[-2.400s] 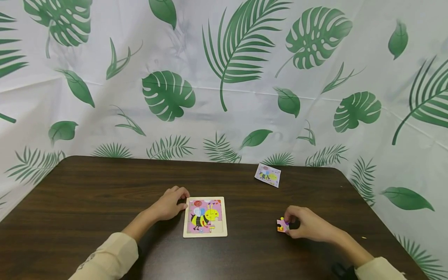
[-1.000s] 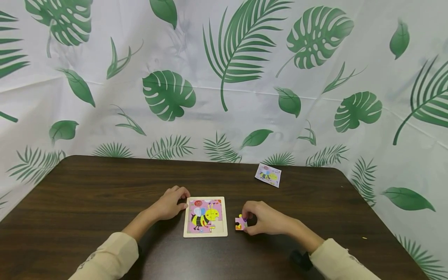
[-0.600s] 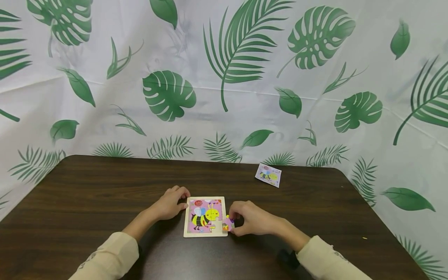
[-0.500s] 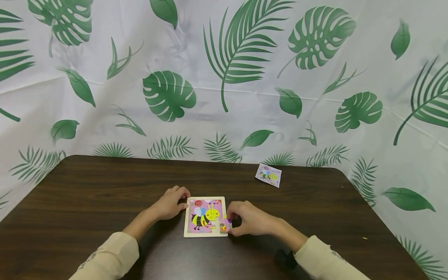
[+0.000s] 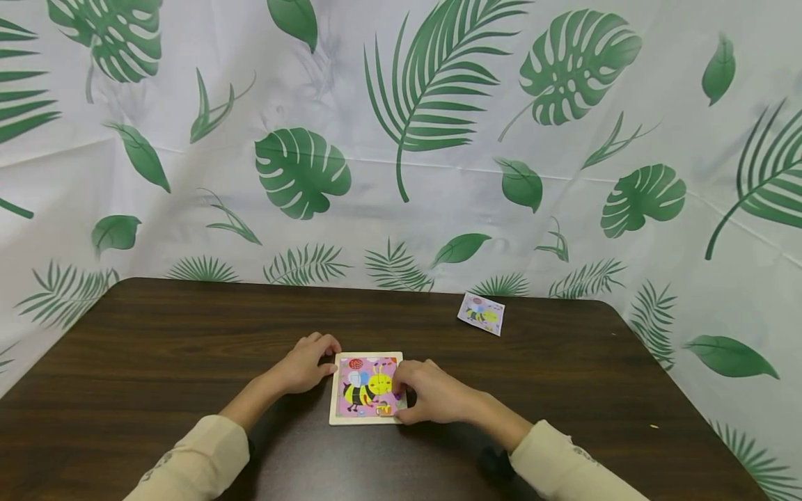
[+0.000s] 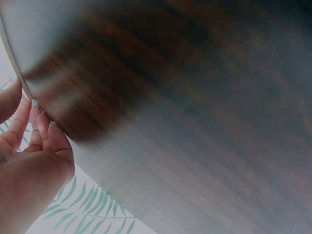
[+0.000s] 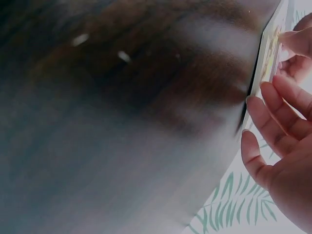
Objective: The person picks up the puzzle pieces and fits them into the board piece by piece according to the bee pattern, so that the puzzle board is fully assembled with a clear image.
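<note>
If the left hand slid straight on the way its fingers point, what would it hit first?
The left hand points right, its fingers already at the left edge of the puzzle board, so it would likely push the board first. Beyond it is the right hand, resting on the board's near right corner.

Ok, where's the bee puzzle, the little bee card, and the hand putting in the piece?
bee puzzle [image 5: 359, 388], head view, on the bee's striped body.
little bee card [image 5: 481, 314], head view, its middle.
right hand [image 5: 429, 394], head view, back of the hand.
</note>
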A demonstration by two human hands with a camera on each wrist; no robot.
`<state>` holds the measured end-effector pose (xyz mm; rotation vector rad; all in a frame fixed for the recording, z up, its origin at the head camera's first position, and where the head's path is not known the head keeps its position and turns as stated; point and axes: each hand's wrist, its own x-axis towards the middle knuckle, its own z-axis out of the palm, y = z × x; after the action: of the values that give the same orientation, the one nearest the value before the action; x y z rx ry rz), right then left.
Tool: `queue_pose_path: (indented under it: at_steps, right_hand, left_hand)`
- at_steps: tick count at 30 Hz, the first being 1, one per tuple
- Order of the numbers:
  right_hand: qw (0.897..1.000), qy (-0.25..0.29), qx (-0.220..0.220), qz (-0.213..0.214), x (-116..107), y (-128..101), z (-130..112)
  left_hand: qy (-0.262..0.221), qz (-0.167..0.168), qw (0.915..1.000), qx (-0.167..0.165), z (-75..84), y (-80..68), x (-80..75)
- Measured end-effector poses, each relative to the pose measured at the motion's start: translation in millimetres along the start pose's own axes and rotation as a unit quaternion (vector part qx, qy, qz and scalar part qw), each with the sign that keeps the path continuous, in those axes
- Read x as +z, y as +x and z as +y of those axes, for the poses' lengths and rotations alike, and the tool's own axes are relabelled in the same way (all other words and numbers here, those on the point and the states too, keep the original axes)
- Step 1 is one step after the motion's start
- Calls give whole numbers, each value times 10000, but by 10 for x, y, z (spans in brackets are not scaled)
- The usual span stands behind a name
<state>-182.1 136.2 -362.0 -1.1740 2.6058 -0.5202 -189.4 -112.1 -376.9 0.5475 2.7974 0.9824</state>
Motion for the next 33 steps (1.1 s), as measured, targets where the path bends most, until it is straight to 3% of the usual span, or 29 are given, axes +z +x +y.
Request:
queue_pose_path:
  at_steps: [14, 20, 25, 30, 33]
  right_hand:
    - [9999, 100, 72, -50, 70, -21, 20]
    - [9999, 110, -98, 61, 85, -41, 38]
    - [9993, 296, -184, 129, 95, -43, 67]
    - [9991, 302, -251, 133, 95, -50, 81]
    - [9989, 338, -299, 103, 91, -57, 82]
  left_hand:
    - [45, 144, 9999, 56, -13, -22, 71]
    - [156, 312, 9985, 429, -77, -24, 117]
    - [62, 198, 9996, 168, -30, -30, 96]
    - [178, 294, 9990, 297, -48, -25, 110]
    - [105, 187, 9997, 128, -15, -32, 91]
